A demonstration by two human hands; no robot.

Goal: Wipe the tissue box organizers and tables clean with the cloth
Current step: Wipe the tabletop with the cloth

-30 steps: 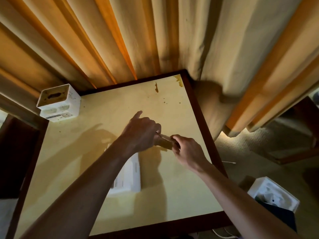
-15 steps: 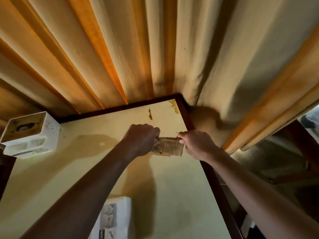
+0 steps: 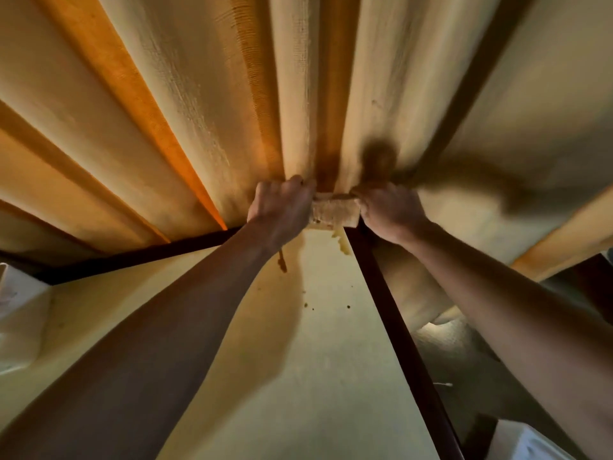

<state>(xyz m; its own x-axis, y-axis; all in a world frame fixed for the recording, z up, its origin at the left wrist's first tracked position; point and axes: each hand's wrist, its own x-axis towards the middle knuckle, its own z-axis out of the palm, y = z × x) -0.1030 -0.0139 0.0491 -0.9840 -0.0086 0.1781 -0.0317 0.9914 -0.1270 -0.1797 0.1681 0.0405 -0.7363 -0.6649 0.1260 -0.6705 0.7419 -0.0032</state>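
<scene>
Two hands meet just above the centre of the frame, both gripping one small folded cloth (image 3: pixel 334 212) between them. The left hand (image 3: pixel 281 207) has its fingers curled round the cloth's left end, knuckles toward the camera; the right hand (image 3: pixel 388 210) pinches the right end in the same curled way. The cloth is brownish and rough-looking, stretched short between the two fists, and it sits over the far right corner of the table (image 3: pixel 325 360); whether it presses on the surface or hangs just above it cannot be told.

The table has a pale yellow top with a dark wooden rim (image 3: pixel 394 313) running down the right side and across the back. Just below the cloth a yellowish smear (image 3: pixel 341 244) lies on the top at the corner, a brown streak (image 3: pixel 282 262) shows beside the left wrist, and a few small dark specks (image 3: pixel 326 306) dot the surface lower down.

At the left edge of the frame stands a white tissue box organizer (image 3: pixel 20 320), only partly in view. Another white box (image 3: pixel 527 443) shows in the lower right corner, beyond the table's rim. Folded tan and orange curtains (image 3: pixel 199 111) fill the upper half of the frame behind the hands.
</scene>
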